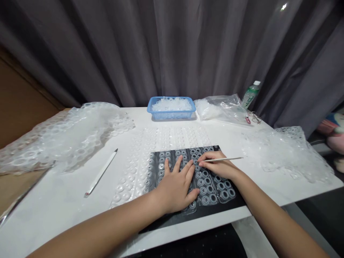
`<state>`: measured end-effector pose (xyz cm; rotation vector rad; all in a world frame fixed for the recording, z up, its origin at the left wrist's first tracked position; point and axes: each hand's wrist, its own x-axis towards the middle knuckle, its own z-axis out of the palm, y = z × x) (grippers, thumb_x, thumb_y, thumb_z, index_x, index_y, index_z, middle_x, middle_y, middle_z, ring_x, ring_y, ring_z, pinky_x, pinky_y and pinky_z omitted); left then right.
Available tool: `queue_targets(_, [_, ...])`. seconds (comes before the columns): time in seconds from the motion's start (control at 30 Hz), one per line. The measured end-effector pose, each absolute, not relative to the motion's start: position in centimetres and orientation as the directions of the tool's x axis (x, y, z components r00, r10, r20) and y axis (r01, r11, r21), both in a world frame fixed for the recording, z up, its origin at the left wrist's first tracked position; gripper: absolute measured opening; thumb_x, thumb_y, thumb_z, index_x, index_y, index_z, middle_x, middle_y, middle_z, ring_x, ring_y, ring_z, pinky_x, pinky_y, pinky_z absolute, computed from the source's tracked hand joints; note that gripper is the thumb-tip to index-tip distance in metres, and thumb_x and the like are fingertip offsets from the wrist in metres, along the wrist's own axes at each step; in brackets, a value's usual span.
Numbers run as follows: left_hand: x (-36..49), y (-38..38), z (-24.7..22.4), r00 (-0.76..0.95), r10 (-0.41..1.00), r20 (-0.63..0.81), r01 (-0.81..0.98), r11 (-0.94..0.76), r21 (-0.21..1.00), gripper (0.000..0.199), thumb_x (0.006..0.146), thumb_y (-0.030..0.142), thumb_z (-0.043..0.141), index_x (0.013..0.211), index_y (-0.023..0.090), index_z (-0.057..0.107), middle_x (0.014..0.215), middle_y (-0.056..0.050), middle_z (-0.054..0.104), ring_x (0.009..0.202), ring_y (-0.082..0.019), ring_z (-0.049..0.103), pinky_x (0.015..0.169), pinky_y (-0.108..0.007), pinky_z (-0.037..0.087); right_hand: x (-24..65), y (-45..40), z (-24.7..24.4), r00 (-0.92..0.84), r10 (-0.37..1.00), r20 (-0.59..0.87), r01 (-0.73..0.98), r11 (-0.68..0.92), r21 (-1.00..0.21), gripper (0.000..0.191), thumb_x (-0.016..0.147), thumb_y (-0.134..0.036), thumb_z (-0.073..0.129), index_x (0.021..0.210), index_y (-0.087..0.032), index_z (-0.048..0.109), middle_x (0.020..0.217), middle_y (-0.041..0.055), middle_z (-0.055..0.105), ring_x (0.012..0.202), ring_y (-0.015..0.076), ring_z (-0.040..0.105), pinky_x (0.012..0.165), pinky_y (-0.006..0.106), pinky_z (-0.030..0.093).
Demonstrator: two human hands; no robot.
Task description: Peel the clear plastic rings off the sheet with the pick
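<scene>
A translucent sheet with rows of moulded rings [205, 190] lies over a black mat [172, 223] at the table's front edge. My left hand [177, 186] rests flat on the sheet, fingers spread. Just to its right, my right hand [217, 163] pinches a thin white stick [223, 159]. The stick's left end is at one of the rings, close to my left fingertips; whether it touches I cannot tell. More of the clear ringed sheet [131, 175] stretches left and back beyond the mat.
A white pen-like tool [100, 173] lies to the left. At the back stand a blue basket [172, 114] of small clear pieces, a clear plastic bag [223, 107] and a bottle [251, 95]. Perforated plastic sheets are heaped at left [80, 132] and right [290, 150].
</scene>
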<state>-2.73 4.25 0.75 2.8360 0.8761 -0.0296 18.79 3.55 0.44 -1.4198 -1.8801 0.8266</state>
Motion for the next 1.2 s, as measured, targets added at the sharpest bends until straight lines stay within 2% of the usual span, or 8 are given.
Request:
queue_targets(0.2, [-2.6,4.2,0.9,0.833,0.550,-0.064,0.553,-0.821,0.144,0.067,0.090,0.057,0.027,0.143,0.016,0.028,0.150,-0.011,0.025,0.136,-0.045,0.010,0.094,-0.079,0.005,18.1,3.1,-0.2,-0.320,0.900,0.297,0.683,0.436,-0.586,0.016,0.091,-0.025,0.050,0.089,-0.020,0.065,0.093,0.0060,0.069,0.086,0.0180,0.064,0.077,0.030,0.050])
queue_targets(0.3, [-2.5,4.3,1.0,0.833,0.547,-0.078,0.553,-0.824,0.124,0.064,0.089,0.052,0.032,0.141,0.016,0.033,0.149,-0.013,0.027,0.135,-0.046,0.011,0.093,-0.080,0.008,18.5,3.2,-0.7,-0.142,0.881,0.452,0.767,0.386,-0.511,0.023,0.093,-0.024,0.041,0.090,-0.018,0.063,0.091,0.0092,0.068,0.085,0.0201,0.064,0.077,0.033,0.050])
queue_targets(0.37, [-2.6,4.3,1.0,0.838,0.540,-0.079,0.546,-0.830,0.116,0.063,0.088,0.052,0.033,0.140,0.016,0.035,0.148,-0.013,0.029,0.135,-0.047,0.012,0.093,-0.080,0.010,19.0,3.2,-0.7,0.064,0.842,0.536,0.784,0.290,-0.548,0.020,0.091,-0.024,0.044,0.089,-0.017,0.062,0.099,0.0114,0.066,0.094,0.0221,0.063,0.083,0.035,0.049])
queue_targets(0.43, [-2.6,4.3,0.8,0.841,0.538,-0.059,0.541,-0.834,0.108,0.064,0.088,0.054,0.031,0.140,0.016,0.036,0.148,-0.013,0.029,0.135,-0.046,0.012,0.093,-0.079,0.009,19.5,3.1,-0.4,0.152,0.867,0.475,0.731,0.225,-0.644,0.016,0.087,-0.026,0.050,0.085,-0.018,0.063,0.103,0.0104,0.066,0.098,0.0224,0.062,0.087,0.035,0.048])
queue_targets(0.57, [-2.6,4.2,0.7,0.852,0.524,-0.008,0.523,-0.849,0.074,0.066,0.090,0.054,0.028,0.139,0.010,0.037,0.147,-0.017,0.030,0.136,-0.044,0.014,0.100,-0.073,0.008,19.8,2.5,0.2,-0.119,0.980,0.157,0.581,0.197,-0.790,0.013,0.084,-0.029,0.056,0.083,-0.020,0.065,0.092,0.0044,0.070,0.087,0.0192,0.065,0.078,0.032,0.050])
queue_targets(0.67, [-2.3,4.1,1.0,0.868,0.496,0.005,0.496,-0.867,0.044,0.061,0.091,0.049,0.031,0.135,0.007,0.042,0.141,-0.019,0.039,0.135,-0.038,0.022,0.105,-0.066,0.007,19.7,2.2,0.4,-0.195,0.978,0.074,0.563,0.173,-0.808,0.011,0.082,-0.029,0.059,0.083,-0.021,0.067,0.089,0.0031,0.071,0.084,0.0184,0.065,0.076,0.031,0.050])
queue_targets(1.0, [-2.0,4.2,1.2,0.884,0.467,0.022,0.465,-0.884,0.045,0.057,0.091,0.044,0.035,0.131,0.006,0.048,0.136,-0.018,0.047,0.132,-0.037,0.031,0.107,-0.060,0.015,19.7,2.2,0.8,-0.235,0.971,0.043,0.585,0.177,-0.791,0.009,0.080,-0.025,0.062,0.084,-0.021,0.069,0.090,0.0026,0.071,0.087,0.0184,0.065,0.079,0.031,0.050])
queue_targets(1.2, [-1.8,3.9,1.0,0.919,0.387,0.076,0.386,-0.922,0.026,0.047,0.092,0.034,0.035,0.122,0.005,0.056,0.126,-0.019,0.056,0.125,-0.033,0.043,0.108,-0.057,0.016,19.2,2.0,0.9,-0.353,0.919,0.175,0.582,0.362,-0.728,0.009,0.083,-0.024,0.061,0.083,-0.020,0.068,0.098,0.0063,0.068,0.091,0.0188,0.064,0.081,0.033,0.050])
